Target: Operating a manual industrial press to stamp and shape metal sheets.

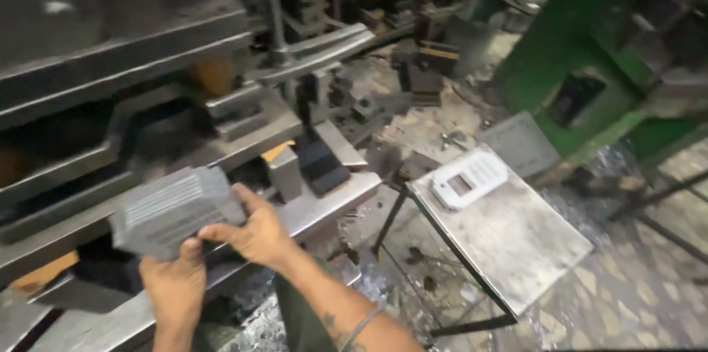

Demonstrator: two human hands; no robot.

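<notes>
Left hand & right hand both grip grey block, long axis left-right, right end tilted up.

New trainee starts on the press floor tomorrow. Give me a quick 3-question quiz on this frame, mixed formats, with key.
1. True or false: both hands grip the grey stack of metal plates.
2. Multiple choice: the white plastic panel lies on
A. the floor
B. the small metal stand
C. the press bed
3. Fill in: the machine frame at upper right is painted ____.

Key
1. True: the left hand holds the stack from below and the right hand holds its side.
2. B
3. green
</notes>
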